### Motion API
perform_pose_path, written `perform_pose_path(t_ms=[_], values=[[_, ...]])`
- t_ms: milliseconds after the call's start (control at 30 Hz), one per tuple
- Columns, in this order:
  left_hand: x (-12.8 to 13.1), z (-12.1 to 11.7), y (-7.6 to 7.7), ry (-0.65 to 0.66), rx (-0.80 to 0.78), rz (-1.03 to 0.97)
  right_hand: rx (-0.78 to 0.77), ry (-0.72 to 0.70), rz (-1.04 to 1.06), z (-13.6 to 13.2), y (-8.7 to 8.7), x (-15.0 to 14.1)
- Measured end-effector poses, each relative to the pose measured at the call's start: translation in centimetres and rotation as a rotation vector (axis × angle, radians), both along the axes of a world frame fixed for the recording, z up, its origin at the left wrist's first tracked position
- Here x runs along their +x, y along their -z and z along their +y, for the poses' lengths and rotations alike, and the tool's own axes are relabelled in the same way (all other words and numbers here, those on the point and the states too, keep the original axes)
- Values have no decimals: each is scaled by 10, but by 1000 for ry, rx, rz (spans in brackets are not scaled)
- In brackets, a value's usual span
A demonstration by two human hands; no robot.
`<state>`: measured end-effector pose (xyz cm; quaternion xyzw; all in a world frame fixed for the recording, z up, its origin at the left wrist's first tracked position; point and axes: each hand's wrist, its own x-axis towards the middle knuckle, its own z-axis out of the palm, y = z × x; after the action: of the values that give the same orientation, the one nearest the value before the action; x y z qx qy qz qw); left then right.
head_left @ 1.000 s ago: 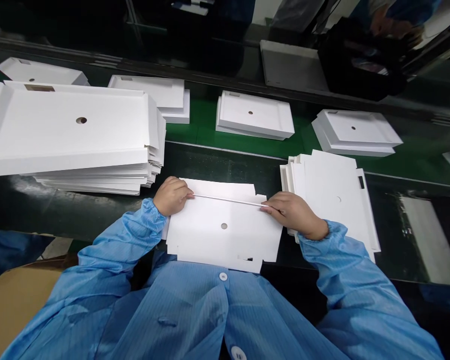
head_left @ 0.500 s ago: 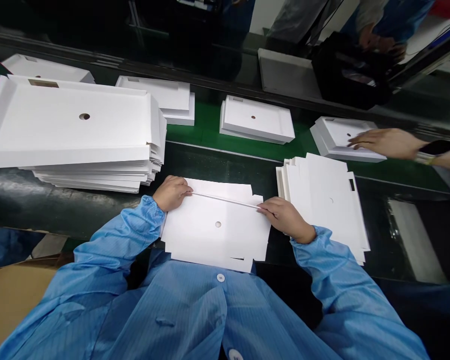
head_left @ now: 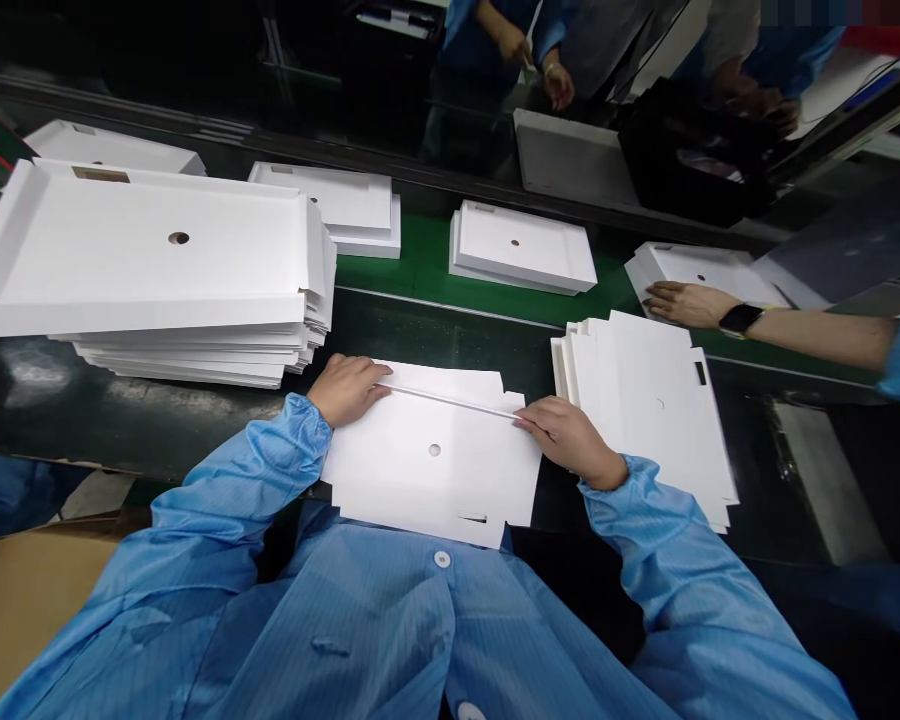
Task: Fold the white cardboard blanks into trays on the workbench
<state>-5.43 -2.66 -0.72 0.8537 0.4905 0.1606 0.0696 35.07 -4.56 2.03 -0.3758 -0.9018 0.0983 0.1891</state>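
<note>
white card (head_left: pixel 390 460): laid at near edge of counter (head_left: pixel 435 325) | raised fold (head_left: pixel 454 402): pinched at its ends by left hand (head_left: pixel 349 390) and right hand (head_left: pixel 570 435) | flat stack (head_left: pixel 645 400): set near right hand | tray stack (head_left: pixel 120 260): set near left hand

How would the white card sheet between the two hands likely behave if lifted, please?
The white sheet looks light, being thin card. It would probably bend readily along the raised fold between the left hand and the right hand, and perhaps slide, its surface looking smooth.
</note>
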Motion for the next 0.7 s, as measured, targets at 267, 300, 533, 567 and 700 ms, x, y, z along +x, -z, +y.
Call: perform_pose_path(t_ms=[267,300,533,567,700], values=[[-6,2,-8,-35,-191,-18,205,-21,152,-2,-4,-3],[-7,2,-7,-32,-198,-35,221,-19,158,-2,-4,-3],[-12,6,2,1,-171,-209,214,-16,125,-2,-4,-3],[-13,6,3,-2,-161,-227,214,-18,120,-2,-4,-3],[-13,6,5,-13,-139,-273,220,-24,104,-2,-3,-5]])
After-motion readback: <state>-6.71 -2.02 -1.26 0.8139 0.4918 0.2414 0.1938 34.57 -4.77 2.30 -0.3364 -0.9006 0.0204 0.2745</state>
